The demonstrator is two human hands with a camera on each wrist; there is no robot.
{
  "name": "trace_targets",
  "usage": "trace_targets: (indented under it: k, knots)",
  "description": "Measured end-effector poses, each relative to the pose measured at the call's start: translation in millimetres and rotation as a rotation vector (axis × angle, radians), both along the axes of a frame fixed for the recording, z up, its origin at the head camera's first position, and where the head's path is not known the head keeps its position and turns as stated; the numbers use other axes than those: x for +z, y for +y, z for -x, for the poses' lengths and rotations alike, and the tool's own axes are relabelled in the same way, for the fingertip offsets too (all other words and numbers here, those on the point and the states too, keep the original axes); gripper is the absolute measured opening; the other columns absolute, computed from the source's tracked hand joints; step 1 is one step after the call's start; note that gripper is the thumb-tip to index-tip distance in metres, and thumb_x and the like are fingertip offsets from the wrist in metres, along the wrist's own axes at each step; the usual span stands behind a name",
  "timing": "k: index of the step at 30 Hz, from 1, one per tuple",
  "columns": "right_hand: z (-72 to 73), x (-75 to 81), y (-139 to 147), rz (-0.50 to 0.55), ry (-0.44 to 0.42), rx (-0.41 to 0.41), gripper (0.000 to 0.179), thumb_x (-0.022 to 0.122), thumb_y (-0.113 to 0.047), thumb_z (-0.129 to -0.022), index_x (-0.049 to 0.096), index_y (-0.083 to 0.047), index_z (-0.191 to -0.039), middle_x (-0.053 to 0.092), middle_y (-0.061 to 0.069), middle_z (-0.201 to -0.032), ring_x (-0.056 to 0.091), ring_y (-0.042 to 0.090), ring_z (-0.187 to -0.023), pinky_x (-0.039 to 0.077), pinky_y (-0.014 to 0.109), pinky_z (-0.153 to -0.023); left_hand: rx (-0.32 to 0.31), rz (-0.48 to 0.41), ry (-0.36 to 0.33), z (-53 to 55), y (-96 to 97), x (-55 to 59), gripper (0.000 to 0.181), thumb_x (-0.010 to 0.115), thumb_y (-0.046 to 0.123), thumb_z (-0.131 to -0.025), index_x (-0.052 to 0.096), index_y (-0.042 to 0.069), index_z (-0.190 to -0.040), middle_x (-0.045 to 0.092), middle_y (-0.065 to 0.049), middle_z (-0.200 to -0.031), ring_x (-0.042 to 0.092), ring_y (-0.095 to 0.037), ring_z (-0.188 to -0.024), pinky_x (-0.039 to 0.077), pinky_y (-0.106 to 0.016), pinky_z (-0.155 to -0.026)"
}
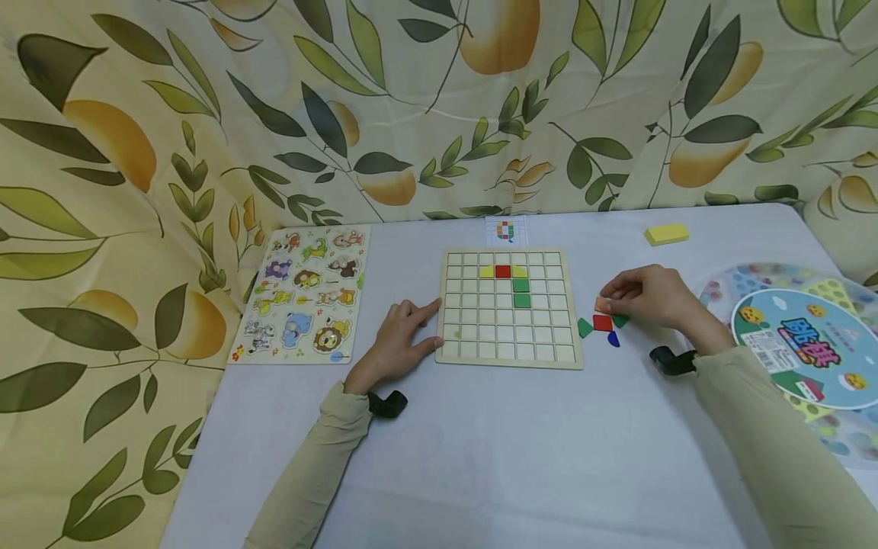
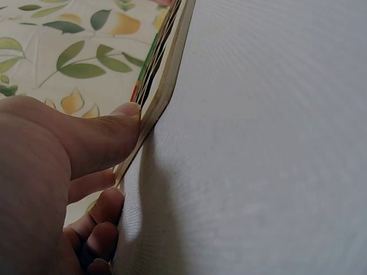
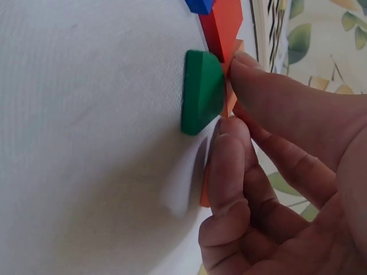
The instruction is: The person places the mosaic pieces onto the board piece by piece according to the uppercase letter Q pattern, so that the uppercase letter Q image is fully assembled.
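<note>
A square wooden grid board (image 1: 473, 329) lies at the middle of the table. In it sit a red square (image 1: 503, 271) between two yellow pieces (image 1: 519, 271), with two green squares (image 1: 521, 285) below at the right. My left hand (image 1: 394, 343) touches the board's left edge with extended index finger and thumb. To the right of the board, my right hand (image 1: 652, 297) pinches an orange tile (image 3: 231, 97) between thumb and fingers. Close under it lie a red tile (image 1: 602, 323), a blue rounded piece (image 1: 613, 339) and green pieces (image 1: 584, 328).
Behind the board is a small pattern card (image 1: 516, 232). An animal picture board (image 1: 299, 297) lies at the left, and a yellow block (image 1: 667, 234) at the back right. A round clear package (image 1: 716, 286) with a blue label fills the right side.
</note>
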State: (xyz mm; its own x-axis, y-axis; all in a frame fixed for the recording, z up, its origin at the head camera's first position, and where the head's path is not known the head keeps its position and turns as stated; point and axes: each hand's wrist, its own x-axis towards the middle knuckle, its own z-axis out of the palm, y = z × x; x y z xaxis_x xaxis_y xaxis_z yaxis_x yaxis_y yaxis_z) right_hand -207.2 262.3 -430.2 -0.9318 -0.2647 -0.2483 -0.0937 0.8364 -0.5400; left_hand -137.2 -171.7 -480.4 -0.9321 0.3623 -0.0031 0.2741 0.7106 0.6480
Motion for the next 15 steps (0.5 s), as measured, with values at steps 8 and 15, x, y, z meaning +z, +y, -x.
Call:
trace_targets:
  k: [8,15]
  knots:
    - [0.7,-2.3,-10.0,-0.002,0.021,0.029,0.032,0.082,-0.027,-0.095,0.073,0.001,-0.107,0.072,0.008,-0.09,0.059,0.025,-0.086,0.046,0.033,-0.072,0.002,-0.007,0.003,0.4,-1.1,-1.4,0.069,0.075,0.026,-0.1,0.046,0.012,-0.162,0.049,-0.008,-0.105,0.036,-0.02,-0.093,0.029,-0.031,-0.081]
    - [0.0,-6.0,-18.6,0.052,0.087,0.042,0.022,0.076,-0.016,-0.099,0.067,0.001,-0.109,0.072,0.016,-0.097,0.064,0.027,-0.089,0.049,0.029,-0.075,-0.003,-0.002,0.006,0.1,-0.2,-1.6,0.069,0.074,0.027,-0.1,0.046,0.012,-0.162,0.049,-0.007,-0.104,0.035,-0.019,-0.093,0.03,-0.031,-0.082]
